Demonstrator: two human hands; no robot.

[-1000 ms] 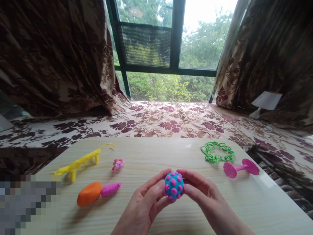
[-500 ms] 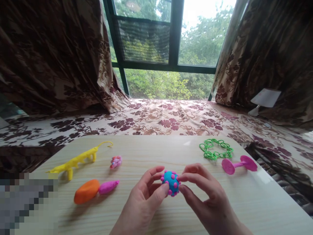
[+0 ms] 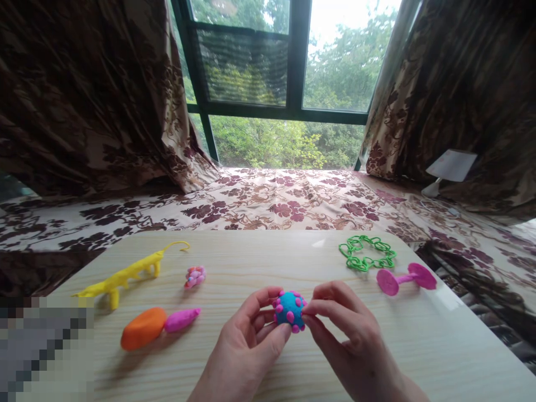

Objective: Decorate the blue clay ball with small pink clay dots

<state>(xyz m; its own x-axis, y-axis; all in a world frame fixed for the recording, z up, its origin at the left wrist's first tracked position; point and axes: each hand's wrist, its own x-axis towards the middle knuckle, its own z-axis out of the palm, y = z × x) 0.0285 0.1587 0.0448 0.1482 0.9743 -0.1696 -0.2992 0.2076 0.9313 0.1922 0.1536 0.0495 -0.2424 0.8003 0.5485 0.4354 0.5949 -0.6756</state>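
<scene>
Blue ball, studded with pink knobs, is held over the near part of the pale counter. Its left side is gripped by the left hand, with the thumb laid along the lower front. Its right edge is pinched by the fingertips of the right hand; whether a single knob is caught there cannot be told. At left are placed a yellow four-legged figure, a small pink cluster and an orange-and-pink piece; at right, a green chain and a pink double-disc piece.
</scene>
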